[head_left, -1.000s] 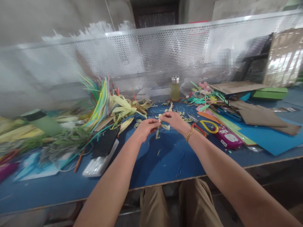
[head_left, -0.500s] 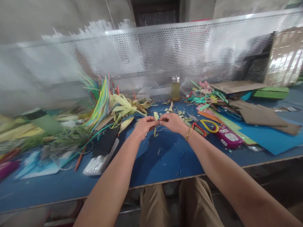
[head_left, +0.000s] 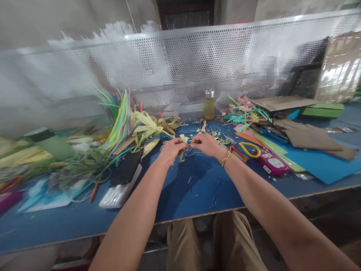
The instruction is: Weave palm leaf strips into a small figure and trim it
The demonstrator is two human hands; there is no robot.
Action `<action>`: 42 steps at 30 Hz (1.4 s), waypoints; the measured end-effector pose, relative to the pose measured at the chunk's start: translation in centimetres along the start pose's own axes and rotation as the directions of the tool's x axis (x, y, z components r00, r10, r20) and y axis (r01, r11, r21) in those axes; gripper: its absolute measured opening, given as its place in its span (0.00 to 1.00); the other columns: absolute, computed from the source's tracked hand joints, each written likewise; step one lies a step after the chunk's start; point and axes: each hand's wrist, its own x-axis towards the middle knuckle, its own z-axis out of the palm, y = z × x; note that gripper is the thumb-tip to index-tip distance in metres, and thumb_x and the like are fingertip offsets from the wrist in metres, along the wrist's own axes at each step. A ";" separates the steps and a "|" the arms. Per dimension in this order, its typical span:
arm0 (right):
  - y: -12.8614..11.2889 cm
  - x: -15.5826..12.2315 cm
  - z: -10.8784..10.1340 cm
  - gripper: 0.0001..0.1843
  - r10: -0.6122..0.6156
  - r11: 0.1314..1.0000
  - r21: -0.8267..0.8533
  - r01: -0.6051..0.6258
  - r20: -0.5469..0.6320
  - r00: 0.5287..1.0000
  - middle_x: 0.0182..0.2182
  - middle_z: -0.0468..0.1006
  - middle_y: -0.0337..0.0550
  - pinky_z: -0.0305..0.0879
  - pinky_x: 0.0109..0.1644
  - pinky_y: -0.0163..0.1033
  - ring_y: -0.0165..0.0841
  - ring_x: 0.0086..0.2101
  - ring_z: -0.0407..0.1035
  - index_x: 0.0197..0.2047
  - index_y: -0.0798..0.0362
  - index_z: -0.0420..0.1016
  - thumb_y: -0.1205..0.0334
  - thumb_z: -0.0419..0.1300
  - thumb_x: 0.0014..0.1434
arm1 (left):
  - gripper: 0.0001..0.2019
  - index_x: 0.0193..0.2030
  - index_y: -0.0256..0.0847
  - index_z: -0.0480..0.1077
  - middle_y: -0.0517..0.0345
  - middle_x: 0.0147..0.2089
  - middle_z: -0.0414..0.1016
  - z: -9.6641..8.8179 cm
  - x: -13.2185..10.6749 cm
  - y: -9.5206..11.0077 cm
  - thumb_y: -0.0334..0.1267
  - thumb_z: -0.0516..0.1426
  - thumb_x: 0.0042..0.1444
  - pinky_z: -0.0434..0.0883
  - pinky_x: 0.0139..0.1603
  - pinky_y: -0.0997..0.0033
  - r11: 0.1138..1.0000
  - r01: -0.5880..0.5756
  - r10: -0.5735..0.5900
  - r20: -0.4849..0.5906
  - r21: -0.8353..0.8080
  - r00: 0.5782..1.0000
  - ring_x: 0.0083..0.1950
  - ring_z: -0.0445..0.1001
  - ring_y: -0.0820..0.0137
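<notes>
My left hand (head_left: 172,149) is closed in a pinch on a small pale yellow-green corn husk piece (head_left: 184,138). The husk's top sticks up above the fingertips, and a curled end hangs below them. Just to the right is my right hand (head_left: 205,145), with thumb and forefinger pressed together. Whatever those fingers hold is too small to make out. A thin string (head_left: 194,153) trails on the blue table (head_left: 197,188) below my hands. More dried corn husks (head_left: 148,126) lie to the left of them.
Scissors with yellow handles (head_left: 251,149) and a purple case (head_left: 272,162) lie on the right, near coloured paper (head_left: 318,162). A black phone (head_left: 125,169) rests on a white box at left. Behind stand a glass jar (head_left: 209,105) and a perforated metal panel (head_left: 186,67).
My left hand has drawn slightly left with the corn husk piece, widening the gap between the two hands' fingertips. The right hand has barely moved.
</notes>
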 end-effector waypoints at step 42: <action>-0.8 -0.3 0.8 0.07 0.115 0.850 0.507 -0.144 0.088 0.989 0.21 0.67 0.31 0.64 0.29 0.33 0.25 0.23 0.65 0.27 0.53 0.64 0.69 0.59 0.44 | 0.11 0.25 0.38 0.68 0.61 0.23 0.71 0.0 -0.6 0.6 0.38 0.66 0.37 0.61 0.28 0.73 0.996 -0.092 0.091 0.033 0.017 0.995 0.24 0.64 0.76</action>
